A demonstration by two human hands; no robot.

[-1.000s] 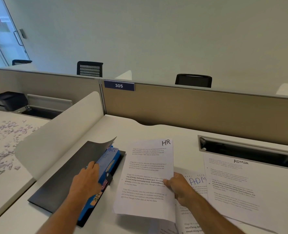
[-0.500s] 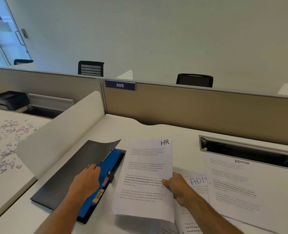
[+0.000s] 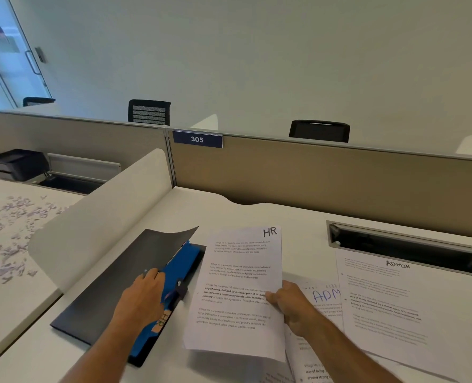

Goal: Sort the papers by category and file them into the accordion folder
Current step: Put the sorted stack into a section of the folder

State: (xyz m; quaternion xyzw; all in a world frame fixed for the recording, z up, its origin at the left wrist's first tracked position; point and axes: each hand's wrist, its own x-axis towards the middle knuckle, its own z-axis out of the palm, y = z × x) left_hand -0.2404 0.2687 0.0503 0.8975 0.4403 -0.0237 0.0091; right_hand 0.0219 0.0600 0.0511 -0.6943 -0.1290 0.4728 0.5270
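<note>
Step in hand, as judged: filing one white printed sheet marked HR into the black accordion folder with blue dividers, which lies open on the white bench. The right hand pinches the sheet's right edge just right of the folder. The left hand rests on the dividers, fingers curled at the orange HR tab (grip unclear). Next: part that pocket, slide the sheet in. Counted: one HR sheet, two ADMIN sheets right of the folder.
</note>
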